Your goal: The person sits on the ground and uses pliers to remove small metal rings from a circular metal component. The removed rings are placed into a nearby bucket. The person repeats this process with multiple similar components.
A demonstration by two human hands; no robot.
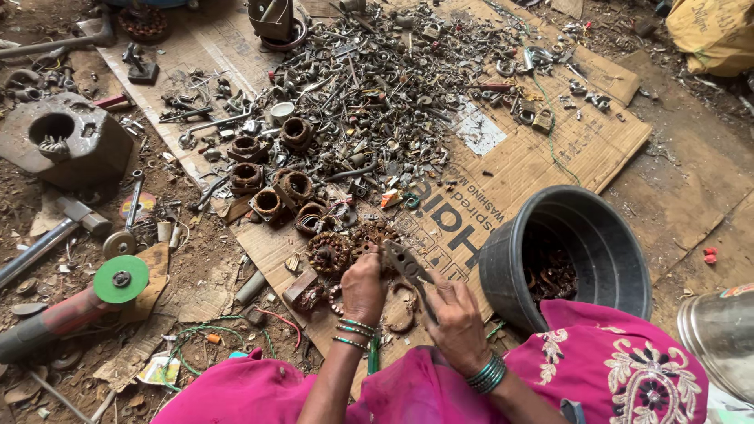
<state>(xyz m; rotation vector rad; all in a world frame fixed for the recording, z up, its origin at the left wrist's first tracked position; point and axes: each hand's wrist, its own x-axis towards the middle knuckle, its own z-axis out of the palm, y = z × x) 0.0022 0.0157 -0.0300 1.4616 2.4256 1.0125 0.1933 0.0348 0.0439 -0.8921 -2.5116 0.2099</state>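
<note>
Item: pliers (410, 265), lower centre of the frame, on the cardboard (597, 145), jaws pointing to the upper left toward a rusty coil (328, 253). Right hand (458, 314): closed about the handles, fingers curled, thumb on top; the grip looks firm. Left hand (363, 288): curled shut on a small rusted part at the plier jaws; what exactly it pinches is hidden under the fingers. Both wrists carry green bangles (488, 374). Risk, as a judgement: the left fingers sit just beside the jaws, so a slip on greasy or rusted metal could nip or cut them; a wire end snapping free could fly toward the face; sharp scrap lies near the bare hands and the pink cloth (613, 369), which could snag. Nearby: a curved rusty piece (404, 308) between the two hands; more wound stators (271, 184) in a cluster at centre left. Right of the hands: a black tub (577, 255), upright, holding some dark reddish scrap at its bottom. Beyond: a wide scrap heap (377, 86) of bolts, rings and wire across the upper centre. Left edge: a grinder (75, 302) with a green disc, lying on the dirt, well apart from the hands; a hammer (55, 228) above it; a heavy grey block (67, 137) at upper left. Lower right corner: a steel pot (722, 334), partly cut off by the frame.
</note>
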